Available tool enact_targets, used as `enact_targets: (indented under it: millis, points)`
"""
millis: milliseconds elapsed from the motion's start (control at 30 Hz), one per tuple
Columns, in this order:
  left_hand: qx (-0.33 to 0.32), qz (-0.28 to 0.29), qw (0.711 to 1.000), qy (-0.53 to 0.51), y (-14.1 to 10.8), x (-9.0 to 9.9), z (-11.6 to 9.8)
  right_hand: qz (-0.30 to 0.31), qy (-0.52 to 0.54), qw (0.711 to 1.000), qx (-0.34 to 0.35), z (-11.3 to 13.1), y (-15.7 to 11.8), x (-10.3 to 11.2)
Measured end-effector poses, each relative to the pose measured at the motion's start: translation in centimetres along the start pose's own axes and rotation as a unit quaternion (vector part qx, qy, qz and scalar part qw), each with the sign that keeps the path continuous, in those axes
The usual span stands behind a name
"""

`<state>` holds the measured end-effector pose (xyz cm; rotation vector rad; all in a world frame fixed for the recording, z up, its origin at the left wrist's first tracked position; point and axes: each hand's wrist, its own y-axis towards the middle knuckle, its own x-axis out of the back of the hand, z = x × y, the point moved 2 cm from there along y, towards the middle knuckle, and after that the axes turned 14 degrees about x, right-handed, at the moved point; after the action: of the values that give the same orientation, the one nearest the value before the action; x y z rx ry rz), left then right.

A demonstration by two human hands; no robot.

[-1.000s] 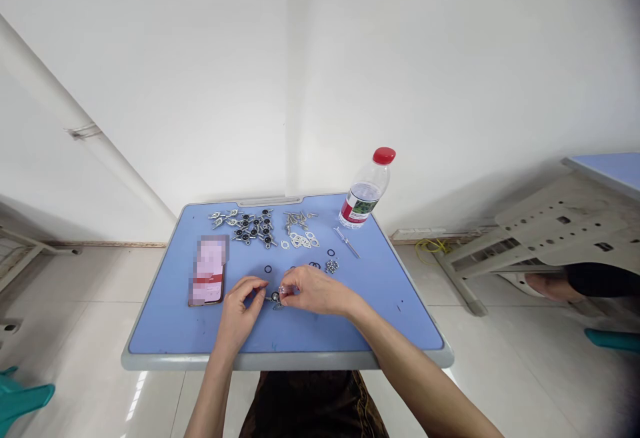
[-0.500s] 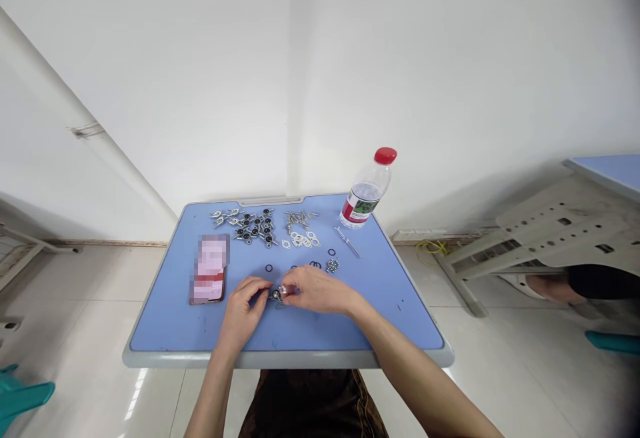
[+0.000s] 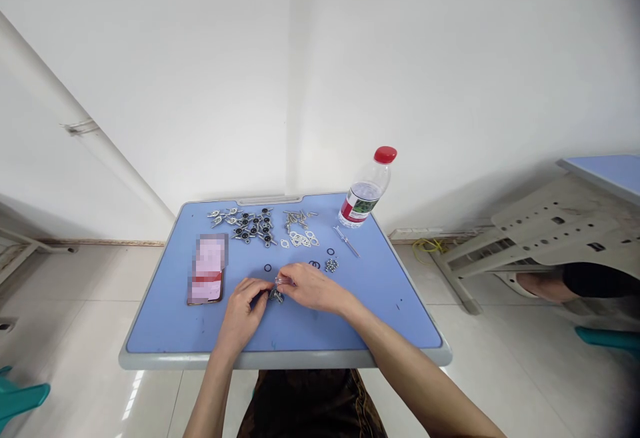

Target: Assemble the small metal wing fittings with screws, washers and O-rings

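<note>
My left hand [image 3: 243,309] and my right hand [image 3: 314,289] meet over the blue table [image 3: 285,359], pinching a small metal part [image 3: 275,296] between their fingertips. A small clear piece [image 3: 283,281] shows at my right fingertips; its exact nature is hard to tell. Black O-rings [image 3: 268,268] lie just above my hands, and a cluster of small steel balls [image 3: 331,265] sits to the right. Farther back lie flanged metal parts with black centres [image 3: 247,228], screws [image 3: 295,221], and metal gaskets [image 3: 299,241]. The part's shape is partly hidden by my fingers.
A phone with a blurred screen [image 3: 207,270] lies left of my hands. A small screwdriver [image 3: 346,241] and a red-capped water bottle [image 3: 365,188] stand at the back right. Another desk [image 3: 555,231] stands to the right, with a person's foot [image 3: 543,286] beneath it.
My hands have drawn closer together and slightly toward the far edge of the table. My left fingers now close around the small metal part with my right fingers.
</note>
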<state>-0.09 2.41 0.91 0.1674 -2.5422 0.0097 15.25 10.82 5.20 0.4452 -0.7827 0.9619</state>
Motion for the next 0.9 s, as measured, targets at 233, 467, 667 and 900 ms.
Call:
enact_targets:
  millis: [233, 467, 667, 900]
  points:
    - [-0.013, -0.019, 0.998, 0.066, -0.5, -0.3, -0.6, -0.025, -0.021, 0.999, -0.021, -0.2, 0.3, -0.1]
    - [-0.039, -0.07, 0.984, 0.16, -1.1, -0.9, -1.1, -0.002, -0.072, 0.997, -0.033, -0.8, -0.4, 1.1]
    - [-0.05, -0.087, 0.976, 0.191, -0.9, -1.4, -0.8, 0.037, -0.078, 0.996, -0.011, -0.8, -0.6, 0.5]
    - [-0.052, -0.051, 0.981, 0.178, -1.3, -1.2, -0.4, 0.077, -0.108, 0.991, 0.002, -0.7, -0.8, 0.4]
